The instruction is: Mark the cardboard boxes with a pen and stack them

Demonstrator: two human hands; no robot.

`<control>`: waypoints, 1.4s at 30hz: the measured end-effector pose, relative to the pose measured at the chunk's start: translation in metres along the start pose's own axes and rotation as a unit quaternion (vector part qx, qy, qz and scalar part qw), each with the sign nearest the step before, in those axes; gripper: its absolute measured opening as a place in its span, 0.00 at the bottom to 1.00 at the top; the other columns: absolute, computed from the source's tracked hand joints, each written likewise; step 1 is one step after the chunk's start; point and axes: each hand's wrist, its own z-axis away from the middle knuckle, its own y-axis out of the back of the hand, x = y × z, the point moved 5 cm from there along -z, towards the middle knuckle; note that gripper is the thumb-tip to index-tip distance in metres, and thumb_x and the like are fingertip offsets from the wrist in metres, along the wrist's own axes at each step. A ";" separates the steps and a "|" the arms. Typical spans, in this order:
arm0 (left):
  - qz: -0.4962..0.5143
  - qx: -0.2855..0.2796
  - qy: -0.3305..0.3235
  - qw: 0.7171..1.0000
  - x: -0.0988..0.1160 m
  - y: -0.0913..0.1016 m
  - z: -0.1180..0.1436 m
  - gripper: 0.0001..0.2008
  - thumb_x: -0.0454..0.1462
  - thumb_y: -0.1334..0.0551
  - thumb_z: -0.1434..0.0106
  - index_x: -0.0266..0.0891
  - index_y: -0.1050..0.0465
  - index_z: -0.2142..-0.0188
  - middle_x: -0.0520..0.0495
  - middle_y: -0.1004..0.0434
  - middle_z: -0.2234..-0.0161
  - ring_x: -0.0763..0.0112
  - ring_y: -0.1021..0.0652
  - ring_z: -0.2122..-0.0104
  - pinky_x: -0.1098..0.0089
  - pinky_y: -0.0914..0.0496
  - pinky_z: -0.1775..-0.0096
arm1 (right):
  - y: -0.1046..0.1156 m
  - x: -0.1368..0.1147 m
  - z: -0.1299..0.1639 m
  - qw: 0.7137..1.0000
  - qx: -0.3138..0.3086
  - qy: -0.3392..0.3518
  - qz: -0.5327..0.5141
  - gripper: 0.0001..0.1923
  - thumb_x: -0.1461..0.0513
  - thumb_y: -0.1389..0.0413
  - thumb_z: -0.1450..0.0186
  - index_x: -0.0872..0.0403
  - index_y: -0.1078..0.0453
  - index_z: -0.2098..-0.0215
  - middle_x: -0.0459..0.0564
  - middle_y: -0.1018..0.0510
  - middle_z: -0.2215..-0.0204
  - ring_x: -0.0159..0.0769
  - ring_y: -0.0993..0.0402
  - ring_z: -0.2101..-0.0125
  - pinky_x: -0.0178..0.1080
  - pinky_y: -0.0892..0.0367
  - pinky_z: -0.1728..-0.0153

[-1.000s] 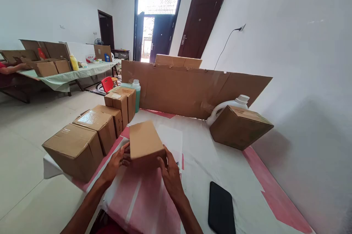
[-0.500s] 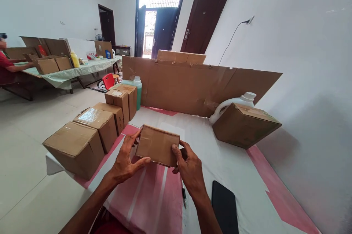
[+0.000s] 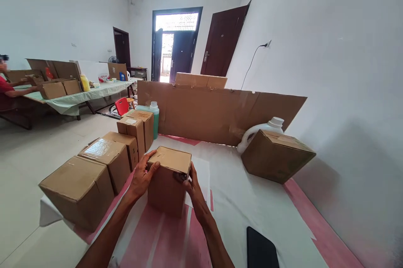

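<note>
A brown cardboard box (image 3: pixel 166 190) is upright in front of me, its lighter top face towards me. My left hand (image 3: pixel 141 179) grips its upper left side, thumb at the near top edge. On the upper right side, my right hand (image 3: pixel 195 190) is closed on the box. Beside the right fingers, a small dark gap or torn patch (image 3: pixel 180 176) shows at the top right corner; what it is I cannot make out. Whether the box's base touches the cloth is unclear. A white sheet (image 3: pixel 202 173) lies partly behind the box.
Several cardboard boxes (image 3: pixel 75 179) line the table's left edge, with a green jug (image 3: pixel 155 123) behind. A cardboard panel (image 3: pixel 201 112) spans the back. At right, a tilted box (image 3: pixel 277 156) leans by a white jug (image 3: pixel 252 133). A black phone (image 3: pixel 262 248) lies near right. Another person (image 3: pixel 9 91) sits far left.
The box has turned from lying flat between my hands to upright, and sits slightly lower left. My left hand has closed on its side. The view has tilted up; the pen no longer shows.
</note>
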 end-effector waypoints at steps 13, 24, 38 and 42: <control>-0.101 0.033 -0.077 0.991 0.053 0.005 0.058 0.21 0.52 0.38 0.32 0.49 0.25 0.44 0.42 0.28 0.43 0.52 0.28 0.40 0.50 0.34 0.38 | 0.016 -0.051 0.081 0.967 -0.087 -0.193 -0.140 0.40 0.41 0.42 0.34 0.47 0.39 0.30 0.54 0.27 0.36 0.53 0.28 0.38 0.51 0.28 0.42; -0.279 0.068 -0.231 0.930 0.083 -0.014 0.101 0.17 0.54 0.31 0.37 0.48 0.23 0.57 0.46 0.18 0.59 0.53 0.22 0.58 0.53 0.32 0.54 | 0.025 -0.055 0.115 0.988 -0.022 -0.142 -0.057 0.37 0.38 0.45 0.34 0.46 0.32 0.34 0.55 0.21 0.42 0.52 0.26 0.42 0.51 0.26 0.47; -0.319 -0.003 -0.277 0.906 0.088 -0.025 0.108 0.29 0.54 0.29 0.41 0.40 0.28 0.48 0.40 0.21 0.51 0.48 0.25 0.50 0.51 0.35 0.45 | 0.074 0.029 0.124 0.864 -0.020 -0.368 0.342 0.09 0.57 0.42 0.33 0.51 0.33 0.70 0.55 0.20 0.68 0.46 0.23 0.63 0.38 0.45 0.68; -0.318 -0.007 -0.272 0.908 0.089 -0.028 0.104 0.31 0.57 0.29 0.43 0.39 0.28 0.49 0.39 0.21 0.51 0.48 0.25 0.49 0.50 0.35 0.45 | 0.074 0.039 0.125 0.900 0.023 -0.352 0.258 0.13 0.57 0.42 0.37 0.50 0.37 0.77 0.49 0.26 0.77 0.40 0.29 0.71 0.37 0.46 0.70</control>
